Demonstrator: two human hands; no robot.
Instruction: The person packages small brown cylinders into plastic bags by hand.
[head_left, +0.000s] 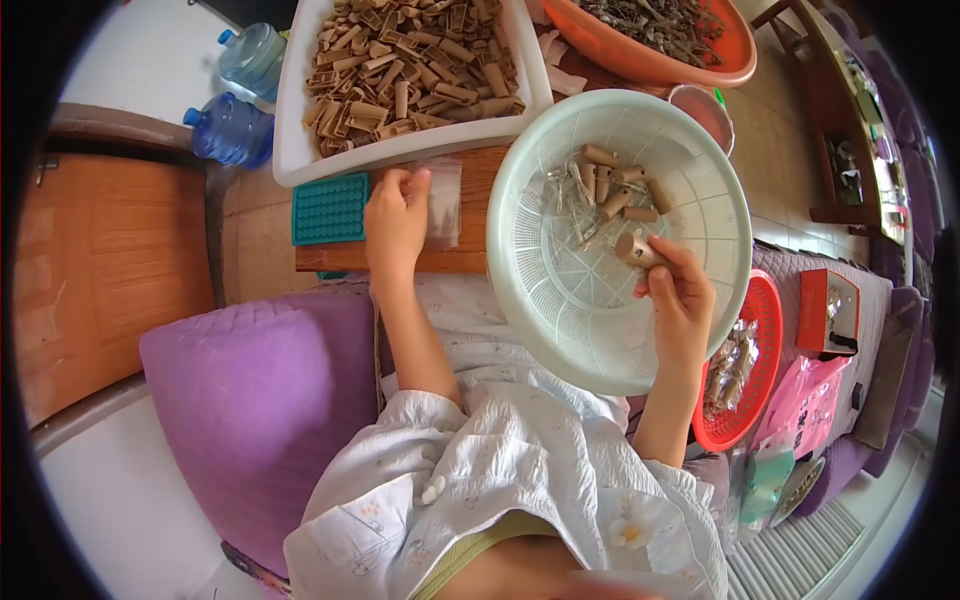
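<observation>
Between the thumb and fingers of my right hand (pixel 682 290) is a small tan cylinder (pixel 634 249), held over a pale green mesh basket (pixel 530 290). More tan cylinders (pixel 616 204) lie inside the basket, beside a tangle of clear plastic pieces (pixel 575 215). My left hand (pixel 396 215) is closed, fingertips curled together, above the wooden table (pixel 480 175). Clear plastic bags (pixel 445 205) lie right beside its fingers; whether it pinches anything is hidden. To its left sits a teal tray (pixel 330 208) with rows of round hollows.
A white bin (pixel 285 140) heaped with tan pieces (pixel 410 75) stands at the back. Behind the basket is an orange basin (pixel 640 65) of dark pieces. At right are a red basket (pixel 765 330) with wrapped items and a red box (pixel 828 310). Water jugs (pixel 230 130) stand far left.
</observation>
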